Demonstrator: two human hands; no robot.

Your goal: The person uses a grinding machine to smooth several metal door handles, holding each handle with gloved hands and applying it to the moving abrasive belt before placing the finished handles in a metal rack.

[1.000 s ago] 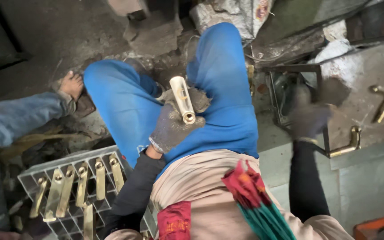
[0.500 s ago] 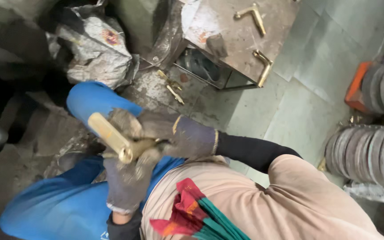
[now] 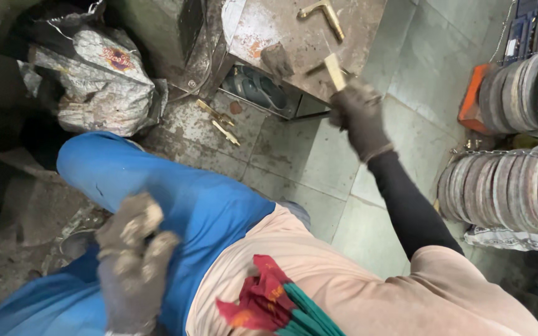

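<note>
My right hand (image 3: 357, 112), in a dirty grey glove, is stretched out to the edge of a rusty metal table (image 3: 281, 31) and grips a brass handle piece (image 3: 334, 70). Another brass handle (image 3: 324, 14) lies further back on that table. My left hand (image 3: 133, 249), also gloved, rests over my blue trouser leg (image 3: 175, 193) with fingers curled and blurred; nothing is visible in it. Two small brass parts (image 3: 219, 122) lie on the floor below the table.
A crumpled grey sack (image 3: 101, 81) sits at the upper left. Stacks of round discs (image 3: 505, 186) stand at the right, with an orange box (image 3: 473, 93) behind them. Grey floor tiles (image 3: 319, 155) lie between my leg and the table.
Both hands held the brass piece over my lap. My right hand has since carried it up to the table edge, and my left hand has dropped back onto my leg.
</note>
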